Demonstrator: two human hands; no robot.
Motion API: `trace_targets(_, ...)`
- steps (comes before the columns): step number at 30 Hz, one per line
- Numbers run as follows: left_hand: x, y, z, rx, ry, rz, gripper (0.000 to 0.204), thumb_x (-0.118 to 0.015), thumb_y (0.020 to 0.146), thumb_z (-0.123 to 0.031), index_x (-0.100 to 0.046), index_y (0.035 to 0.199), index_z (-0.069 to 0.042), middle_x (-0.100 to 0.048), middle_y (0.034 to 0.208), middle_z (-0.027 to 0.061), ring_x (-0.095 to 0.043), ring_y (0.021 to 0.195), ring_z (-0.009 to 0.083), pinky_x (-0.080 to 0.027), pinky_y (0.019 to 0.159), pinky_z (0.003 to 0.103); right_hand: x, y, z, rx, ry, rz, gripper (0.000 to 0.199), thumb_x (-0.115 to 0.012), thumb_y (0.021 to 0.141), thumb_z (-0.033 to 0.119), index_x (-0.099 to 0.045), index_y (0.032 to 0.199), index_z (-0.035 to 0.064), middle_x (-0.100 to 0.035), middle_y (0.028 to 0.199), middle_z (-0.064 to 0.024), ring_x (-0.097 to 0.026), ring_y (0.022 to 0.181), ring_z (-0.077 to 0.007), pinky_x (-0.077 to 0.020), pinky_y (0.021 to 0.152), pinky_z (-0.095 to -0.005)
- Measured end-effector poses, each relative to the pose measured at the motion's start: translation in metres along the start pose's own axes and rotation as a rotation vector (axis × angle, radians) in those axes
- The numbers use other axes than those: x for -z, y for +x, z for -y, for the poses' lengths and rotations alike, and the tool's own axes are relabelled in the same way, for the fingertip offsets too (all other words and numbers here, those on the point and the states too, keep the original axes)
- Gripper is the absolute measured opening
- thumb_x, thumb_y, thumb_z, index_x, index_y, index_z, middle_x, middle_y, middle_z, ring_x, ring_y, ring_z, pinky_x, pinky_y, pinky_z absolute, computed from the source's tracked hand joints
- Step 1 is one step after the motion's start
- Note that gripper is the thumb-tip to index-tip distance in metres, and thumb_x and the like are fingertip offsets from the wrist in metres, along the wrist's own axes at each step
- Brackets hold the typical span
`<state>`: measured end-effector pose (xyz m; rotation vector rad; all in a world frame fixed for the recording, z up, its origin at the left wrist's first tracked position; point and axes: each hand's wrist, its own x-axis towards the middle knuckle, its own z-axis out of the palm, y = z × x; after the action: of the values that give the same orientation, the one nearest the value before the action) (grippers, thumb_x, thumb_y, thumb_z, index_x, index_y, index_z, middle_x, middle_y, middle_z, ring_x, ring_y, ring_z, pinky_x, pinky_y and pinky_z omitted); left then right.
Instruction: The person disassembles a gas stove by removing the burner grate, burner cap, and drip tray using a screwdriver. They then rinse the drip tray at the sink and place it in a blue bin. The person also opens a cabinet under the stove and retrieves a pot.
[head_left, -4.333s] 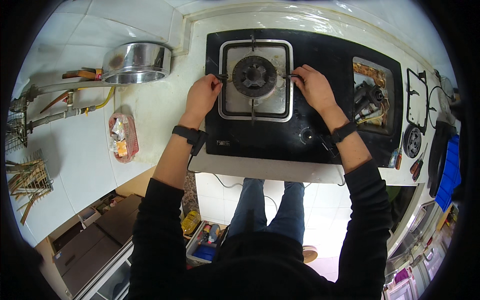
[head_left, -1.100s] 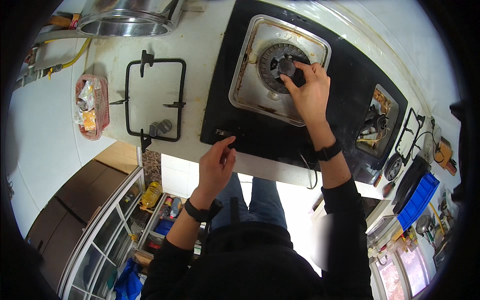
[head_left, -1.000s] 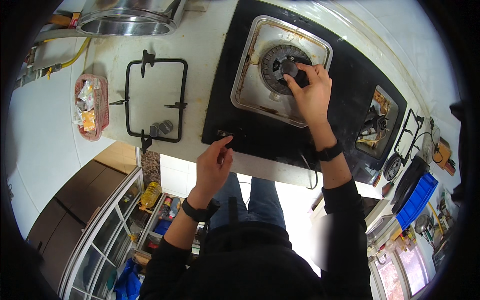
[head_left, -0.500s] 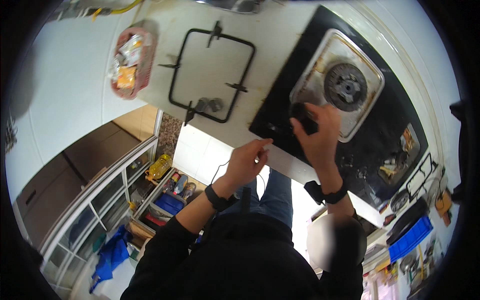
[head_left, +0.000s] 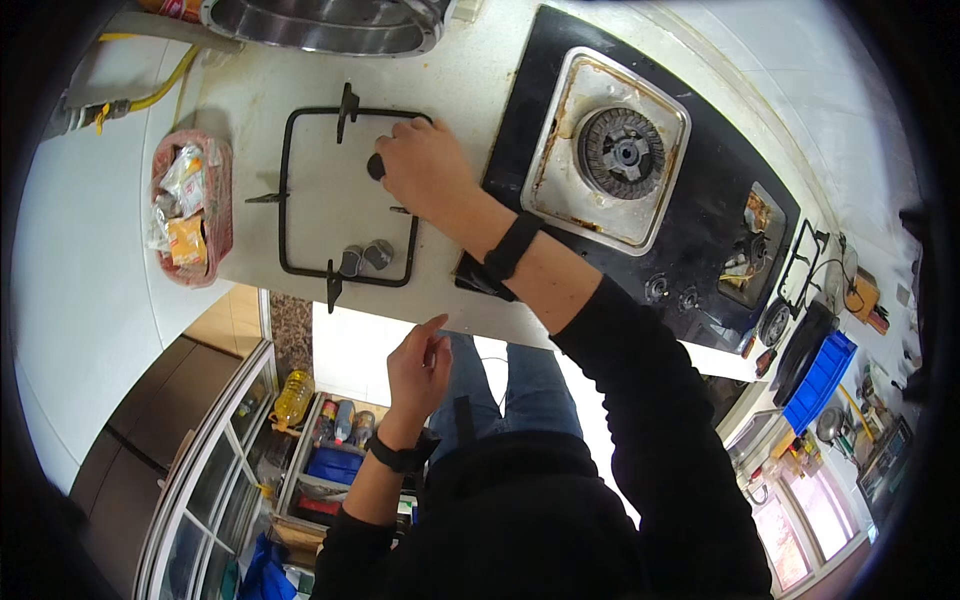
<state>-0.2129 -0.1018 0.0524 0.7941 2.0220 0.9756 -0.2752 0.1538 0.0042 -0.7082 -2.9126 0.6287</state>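
Reaching left across the counter, my right hand (head_left: 430,168) grips a small dark rounded piece (head_left: 376,167), mostly hidden by the fingers, so its kind is unclear. The hand is over the right side of a black square pan support (head_left: 285,215) lying on the counter. Two grey stove knobs (head_left: 377,254) stand inside that frame, near its front edge. My left hand (head_left: 418,368) hovers just off the counter's front edge, index finger stretched out, the others loosely curled, holding nothing. To the right is a black gas hob (head_left: 510,130) with a bare burner (head_left: 622,153) in a stained metal drip tray (head_left: 545,190).
A pink basket (head_left: 222,215) with small packets stands at the counter's left end. A large metal pot (head_left: 330,35) is at the back. Two control stems (head_left: 656,288) stick up from the hob's front. Below left are a glass-paned door (head_left: 215,450) and an oil bottle (head_left: 294,398).
My right hand has moved left from the hob to the pan support, carrying the dark piece. My left hand has drawn back from the hob's front corner. The view has shifted right.
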Motion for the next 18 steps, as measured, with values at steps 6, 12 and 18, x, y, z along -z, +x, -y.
trace_targets(6, -0.002, 0.022, -0.023, -0.051, -0.036, 0.086, 0.030, -0.064, 0.096, -0.001, -0.065, 0.125, -0.002, -0.055, 0.073, 0.0012, -0.047, 0.059, 0.0072, -0.039, 0.055, 0.024, 0.041, -0.070, -0.023, -0.060, 0.410, -0.273, 0.036, -0.078, 0.082, 0.018, -0.071, 0.116, 0.0088, -0.064, 0.098, -0.0089, -0.062, 0.100, -0.0287, -0.0503, 0.087, -0.0390)
trace_targets(12, -0.055, 0.100, -0.078, -0.133, -0.075, 0.135, 0.033, -0.071, 0.093, -0.011, -0.064, 0.125, -0.004, -0.062, 0.076, 0.0074, -0.058, 0.062, 0.0192, -0.048, 0.060, 0.031, 0.100, -0.207, -0.145, -0.717, 0.409, -0.594, 0.037, -0.076, 0.089, 0.017, -0.067, 0.121, 0.0006, -0.062, 0.095, -0.0125, -0.061, 0.084, -0.0214, -0.0515, 0.076, -0.0350)
trace_targets(18, -0.108, 0.193, -0.113, -0.270, 0.143, 0.106, 0.026, -0.063, 0.099, -0.025, -0.064, 0.109, -0.001, -0.069, 0.081, 0.0149, -0.069, 0.076, 0.0349, -0.053, 0.069, 0.044, 0.092, -0.209, -0.197, -0.776, 0.373, -0.433, 0.045, -0.075, 0.093, 0.027, -0.064, 0.122, -0.0057, -0.068, 0.085, -0.0144, -0.065, 0.075, -0.0235, -0.0526, 0.071, -0.0355)
